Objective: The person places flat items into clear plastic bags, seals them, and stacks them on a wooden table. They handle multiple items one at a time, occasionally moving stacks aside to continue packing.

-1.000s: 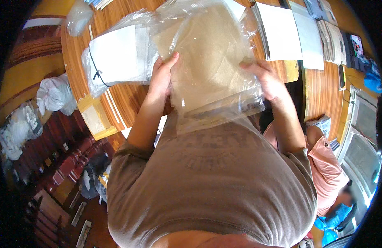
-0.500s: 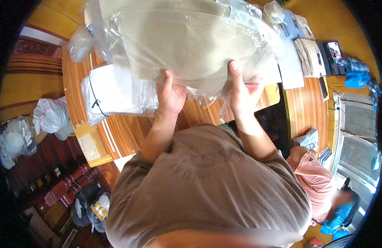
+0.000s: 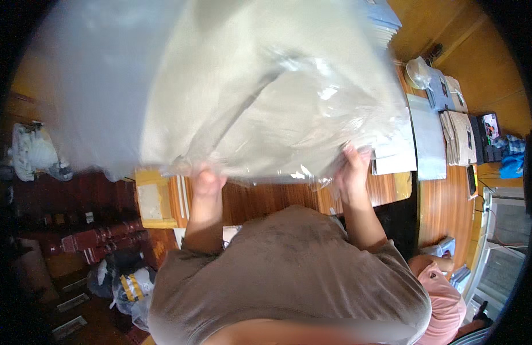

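Note:
A clear plastic bag [image 3: 295, 123] with a folded beige cloth item inside fills the upper middle, held up above the table. Its surface is creased and shiny, and its upper left part is blurred by motion. My left hand [image 3: 209, 183] grips the lower left edge, thumb on the near side and fingers hidden behind the plastic. At the lower right corner my right hand [image 3: 353, 171] pinches the same bag, thumb uppermost. What the beige cloth is, I cannot tell.
Below the bag lies a striped wooden table [image 3: 260, 201]. White sheets [image 3: 399, 158] sit at its right. On a side table rest clear plastic sheets [image 3: 430, 144], folded beige cloth [image 3: 458, 138] and a phone [image 3: 472, 181]. A person in pink [image 3: 441, 299] is at lower right.
The bag has come up closer and spread further left, now covering the tied white bundle on the table. My hands have shifted lower in view, the left one also leftward.

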Demonstrator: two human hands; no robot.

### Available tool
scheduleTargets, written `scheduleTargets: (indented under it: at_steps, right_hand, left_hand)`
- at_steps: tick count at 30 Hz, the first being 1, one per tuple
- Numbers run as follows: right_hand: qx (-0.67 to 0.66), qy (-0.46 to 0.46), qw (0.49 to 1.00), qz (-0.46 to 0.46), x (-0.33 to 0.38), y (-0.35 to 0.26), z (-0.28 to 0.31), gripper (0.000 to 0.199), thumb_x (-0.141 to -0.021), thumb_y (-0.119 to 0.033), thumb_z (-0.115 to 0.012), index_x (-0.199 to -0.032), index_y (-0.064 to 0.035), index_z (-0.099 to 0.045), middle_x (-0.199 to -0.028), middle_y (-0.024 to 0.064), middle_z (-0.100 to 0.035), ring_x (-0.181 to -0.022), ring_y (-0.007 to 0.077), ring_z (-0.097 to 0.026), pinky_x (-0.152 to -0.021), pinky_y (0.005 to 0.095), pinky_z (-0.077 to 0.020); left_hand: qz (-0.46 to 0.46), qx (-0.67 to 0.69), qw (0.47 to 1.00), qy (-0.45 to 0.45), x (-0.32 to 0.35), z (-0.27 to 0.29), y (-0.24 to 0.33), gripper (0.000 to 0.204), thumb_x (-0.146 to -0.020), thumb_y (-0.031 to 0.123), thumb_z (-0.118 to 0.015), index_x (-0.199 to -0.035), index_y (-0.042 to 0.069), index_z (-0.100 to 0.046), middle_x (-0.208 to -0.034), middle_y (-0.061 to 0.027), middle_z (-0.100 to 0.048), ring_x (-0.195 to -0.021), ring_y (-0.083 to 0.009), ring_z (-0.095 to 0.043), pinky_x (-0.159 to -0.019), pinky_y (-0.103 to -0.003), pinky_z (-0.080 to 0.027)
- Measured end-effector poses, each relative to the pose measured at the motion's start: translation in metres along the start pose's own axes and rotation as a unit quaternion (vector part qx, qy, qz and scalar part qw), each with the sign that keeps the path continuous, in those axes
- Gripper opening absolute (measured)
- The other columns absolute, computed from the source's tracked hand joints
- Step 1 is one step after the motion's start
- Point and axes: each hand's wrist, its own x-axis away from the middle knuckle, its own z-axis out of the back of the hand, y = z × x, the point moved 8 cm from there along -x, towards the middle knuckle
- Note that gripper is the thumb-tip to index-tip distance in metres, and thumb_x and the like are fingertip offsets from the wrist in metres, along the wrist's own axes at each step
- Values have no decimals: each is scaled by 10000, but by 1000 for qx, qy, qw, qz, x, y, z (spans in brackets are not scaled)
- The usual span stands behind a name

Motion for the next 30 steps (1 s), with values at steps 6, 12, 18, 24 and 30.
scheduleTargets:
  at_steps: [6, 12, 18, 24, 30]
  right_hand:
    - [-84, 35, 979, -184, 36, 69, -3, 692, -826, -120, -797, -1406, 18, -446, -1290, 151, -583, -1214, 273, -565, -1066, 438, -461]
    - [102, 42, 988, -109, -13, -14, 40, 597, -802, -105, -834, -1266, 131, -541, -1200, 213, -657, -1077, 256, -656, -972, 399, -525]
    - [511, -250, 820, 58, -44, -178, -90, 593, -676, -141, -923, -1184, 11, -657, -1076, 140, -733, -994, 247, -709, -890, 381, -563]
    - [685, -472, 541, 128, -8, -119, -158, 585, -715, -310, -891, -1167, -1, -687, -1115, 190, -697, -1057, 326, -669, -924, 398, -515]
    - [316, -326, 886, 100, -32, -125, -53, 1111, -623, -741, -812, -1448, -61, -510, -1406, 188, -582, -1348, 305, -513, -1120, 479, -376]
  left_hand:
    - [-55, -236, 936, 255, 36, 14, -1, 585, -951, 139, -658, -1461, -11, -415, -1405, -188, -544, -1300, -334, -544, -1098, -481, -460]
    - [-44, 35, 993, 107, 44, 51, 19, 1119, -841, 741, -620, -1596, 27, -206, -1599, -194, -326, -1425, -317, -396, -1181, -483, -304]
    - [4, -458, 880, -123, -21, -20, 79, 1221, -683, 714, -816, -1553, 2, -341, -1546, -207, -427, -1422, -323, -419, -1184, -475, -298]
    - [199, -275, 940, -20, 13, -41, -63, 452, -843, 60, -827, -1215, -43, -592, -1086, -117, -719, -989, -156, -689, -858, -317, -561]
    - [222, -224, 948, 42, 88, 15, -122, 405, -864, -52, -764, -1226, -38, -584, -1130, -91, -700, -1025, -161, -672, -902, -313, -556]
